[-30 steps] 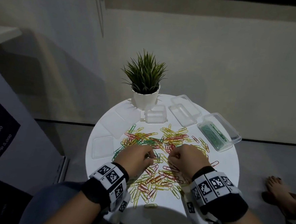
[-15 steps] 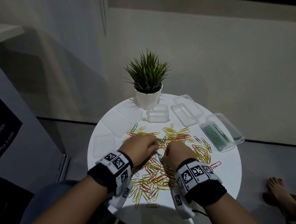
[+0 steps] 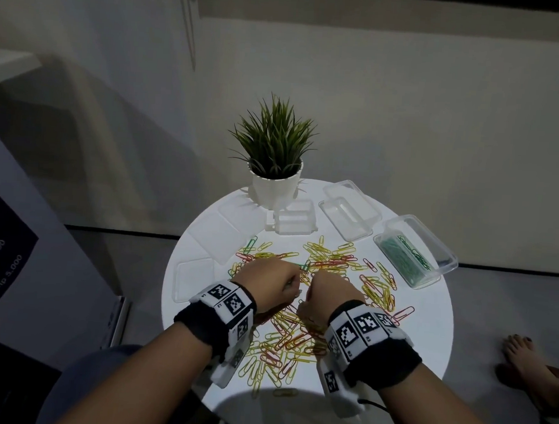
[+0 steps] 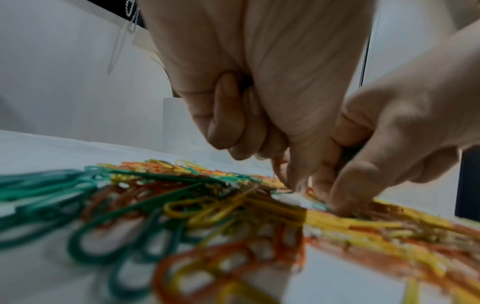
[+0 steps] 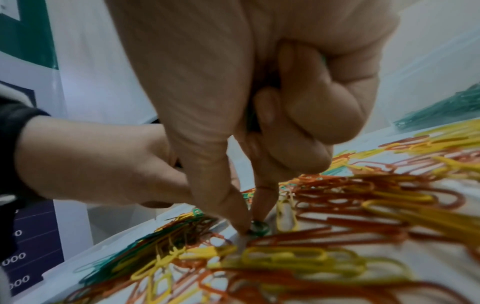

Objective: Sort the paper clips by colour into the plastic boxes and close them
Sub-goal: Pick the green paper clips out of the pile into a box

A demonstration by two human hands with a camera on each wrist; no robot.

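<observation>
Compared with a second ago, we have drawn both hands closer together over the middle of the pile of paper clips (image 3: 301, 299) on the round white counter (image 3: 427, 348), and they now work almost knuckle to knuckle. Our right hand (image 3: 330, 293) pinches a green clip (image 5: 258, 227) between thumb and forefinger tip, right at the counter surface, its other fingers curled into the palm over what looks like more green wire. Our left hand (image 3: 267, 279) is clenched too, fingertips down in the pile beside the right; we cannot tell whether it holds clips. We judge this as gathering green in handfuls: the open box of green clips (image 3: 412, 259) sits at the far right edge, well apart from the hands. Two empty clear boxes (image 3: 347, 213) and a closed one (image 3: 295, 221) wait near the potted plant (image 3: 273, 165); yellow and orange remain unsorted.
</observation>
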